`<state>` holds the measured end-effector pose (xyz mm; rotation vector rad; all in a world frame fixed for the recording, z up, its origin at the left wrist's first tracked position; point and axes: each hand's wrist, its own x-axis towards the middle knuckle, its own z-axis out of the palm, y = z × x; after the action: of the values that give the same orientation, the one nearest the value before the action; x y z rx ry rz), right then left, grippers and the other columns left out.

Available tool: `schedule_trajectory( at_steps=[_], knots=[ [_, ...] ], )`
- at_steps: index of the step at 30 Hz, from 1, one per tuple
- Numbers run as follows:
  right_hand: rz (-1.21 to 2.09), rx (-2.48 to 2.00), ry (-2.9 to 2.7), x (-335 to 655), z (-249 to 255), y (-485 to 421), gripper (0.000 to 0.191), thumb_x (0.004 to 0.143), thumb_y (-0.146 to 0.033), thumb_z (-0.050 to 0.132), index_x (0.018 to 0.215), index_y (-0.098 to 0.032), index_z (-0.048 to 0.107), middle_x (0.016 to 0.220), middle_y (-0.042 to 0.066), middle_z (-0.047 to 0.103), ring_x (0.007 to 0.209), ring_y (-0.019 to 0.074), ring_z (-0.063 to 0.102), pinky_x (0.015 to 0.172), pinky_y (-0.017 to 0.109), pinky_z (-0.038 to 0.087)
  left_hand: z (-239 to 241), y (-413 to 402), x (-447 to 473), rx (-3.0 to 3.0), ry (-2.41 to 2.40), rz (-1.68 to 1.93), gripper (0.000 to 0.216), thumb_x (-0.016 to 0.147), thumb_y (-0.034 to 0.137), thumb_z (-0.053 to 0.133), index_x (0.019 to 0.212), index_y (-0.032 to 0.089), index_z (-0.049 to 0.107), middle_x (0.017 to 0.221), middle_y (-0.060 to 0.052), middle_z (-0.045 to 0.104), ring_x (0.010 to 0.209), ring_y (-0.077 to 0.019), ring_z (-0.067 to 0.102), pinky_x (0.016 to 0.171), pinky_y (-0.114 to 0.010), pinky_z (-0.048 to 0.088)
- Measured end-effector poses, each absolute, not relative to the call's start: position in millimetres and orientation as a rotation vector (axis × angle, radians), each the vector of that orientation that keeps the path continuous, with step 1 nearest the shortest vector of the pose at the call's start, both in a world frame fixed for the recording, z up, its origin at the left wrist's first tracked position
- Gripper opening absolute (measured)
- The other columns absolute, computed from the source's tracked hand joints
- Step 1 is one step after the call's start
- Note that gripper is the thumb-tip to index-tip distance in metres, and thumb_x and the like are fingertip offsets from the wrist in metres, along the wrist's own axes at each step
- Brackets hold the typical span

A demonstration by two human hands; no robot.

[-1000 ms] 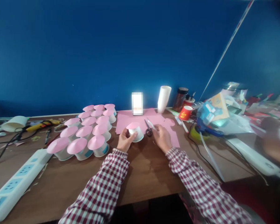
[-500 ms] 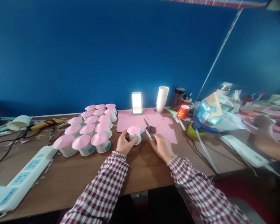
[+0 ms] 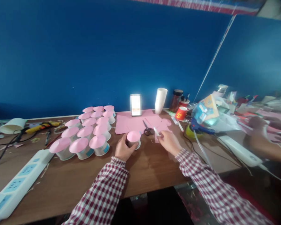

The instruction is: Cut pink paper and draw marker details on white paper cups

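Observation:
My left hand (image 3: 123, 148) is wrapped around a paper cup (image 3: 137, 145) that stands upright on the table. A shallow pink paper cone (image 3: 133, 136) tops this cup like a roof. Between its fingertips my right hand (image 3: 169, 142) pinches a slim white pen-shaped stick (image 3: 155, 131); its exact kind is unclear. Dark-handled scissors (image 3: 148, 130) lie between the two hands, blades pointing away. Under and behind them are pink paper sheets (image 3: 125, 123). To the left, several more cups with pink cone tops (image 3: 97, 141) stand in rows.
A stack of white paper cups (image 3: 161, 100) stands near the wall, beside a dark-lidded jar (image 3: 176, 100) and a red paper cup (image 3: 181, 113). Power strips (image 3: 20, 179) lie left and right. A glowing blurred screen (image 3: 135, 105) stands behind the paper. Another person's arm (image 3: 269, 140) reaches in at right.
My right hand has moved right, away from the cup, taking the white stick along. My left hand keeps its hold on the cup. The view has shifted slightly.

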<state>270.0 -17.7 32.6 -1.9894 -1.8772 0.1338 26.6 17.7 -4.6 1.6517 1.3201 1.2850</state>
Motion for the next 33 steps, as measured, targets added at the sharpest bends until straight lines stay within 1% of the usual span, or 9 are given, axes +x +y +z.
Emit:
schedule_trajectory(
  at_steps=[4,8,13,15,17,22,28,31,33],
  knots=[
    [0.172,-1.972,-1.875,265,31,-3,0.016,0.091,-0.026,0.058,0.097,-0.017,0.069,0.091,0.009,0.075,0.084,0.0209,0.069,0.071,0.028,0.043,-8,16,24,1.643,1.354,1.329,0.07,0.051,0.035,0.087,0.116,0.02,0.065,0.113,-0.013,0.068,0.113,-0.0352,0.061,0.101,-0.05,0.044],
    [0.229,-1.936,-1.89,259,32,1,0.015,0.091,-0.026,0.059,0.098,-0.017,0.069,0.089,0.008,0.076,0.084,0.0203,0.07,0.071,0.027,0.045,-7,10,21,1.61,1.358,1.325,0.079,0.051,0.037,0.088,0.122,0.019,0.061,0.115,-0.015,0.067,0.115,-0.0374,0.06,0.102,-0.052,0.044],
    [0.335,-1.84,-1.975,243,27,-3,0.015,0.09,-0.029,0.061,0.097,-0.018,0.07,0.086,0.005,0.077,0.081,0.0181,0.071,0.07,0.025,0.046,-8,6,18,1.638,1.307,1.268,0.084,0.064,0.044,0.082,0.136,0.016,0.05,0.129,-0.019,0.061,0.119,-0.0345,0.06,0.104,-0.05,0.044],
    [0.346,-1.838,-2.002,233,24,-3,0.015,0.089,-0.031,0.061,0.093,-0.019,0.07,0.081,0.005,0.076,0.077,0.0195,0.071,0.067,0.026,0.046,-9,6,17,1.643,1.283,1.275,0.082,0.071,0.047,0.077,0.139,0.015,0.045,0.135,-0.02,0.057,0.122,-0.0336,0.058,0.105,-0.049,0.043],
    [0.339,-1.853,-2.016,224,23,-2,0.015,0.089,-0.032,0.062,0.093,-0.019,0.069,0.083,0.007,0.076,0.078,0.0212,0.071,0.066,0.027,0.046,-11,7,17,1.634,1.273,1.284,0.079,0.076,0.049,0.072,0.14,0.014,0.043,0.138,-0.021,0.055,0.124,-0.0328,0.057,0.106,-0.049,0.043],
    [0.307,-1.901,-2.032,215,24,-11,0.017,0.09,-0.029,0.059,0.099,-0.016,0.065,0.093,0.013,0.075,0.086,0.0253,0.072,0.072,0.03,0.047,-14,9,14,1.582,1.265,1.28,0.078,0.078,0.051,0.071,0.141,0.014,0.042,0.133,-0.02,0.058,0.123,-0.0315,0.059,0.106,-0.047,0.043],
    [0.283,-1.911,-2.072,216,25,-27,0.019,0.092,-0.03,0.057,0.102,-0.014,0.062,0.098,0.013,0.072,0.092,0.024,0.07,0.077,0.03,0.049,-16,11,14,1.616,1.347,1.176,0.084,0.078,0.055,0.068,0.143,0.011,0.039,0.133,-0.021,0.058,0.121,-0.0318,0.06,0.105,-0.049,0.045],
    [0.247,-1.913,-2.099,215,29,-33,0.025,0.094,-0.037,0.058,0.104,-0.014,0.062,0.1,0.013,0.071,0.094,0.0251,0.07,0.079,0.031,0.05,-16,14,13,1.618,1.352,1.215,0.078,0.082,0.056,0.063,0.141,0.011,0.04,0.129,-0.02,0.06,0.118,-0.0307,0.061,0.102,-0.048,0.048],
    [0.221,-1.9,-2.108,214,36,-42,0.029,0.095,-0.04,0.055,0.109,-0.015,0.061,0.101,0.013,0.07,0.092,0.0255,0.07,0.077,0.032,0.051,-12,12,13,1.608,1.373,1.37,0.069,0.084,0.054,0.061,0.137,0.011,0.045,0.125,-0.019,0.062,0.115,-0.0293,0.063,0.099,-0.047,0.05]
  ],
)
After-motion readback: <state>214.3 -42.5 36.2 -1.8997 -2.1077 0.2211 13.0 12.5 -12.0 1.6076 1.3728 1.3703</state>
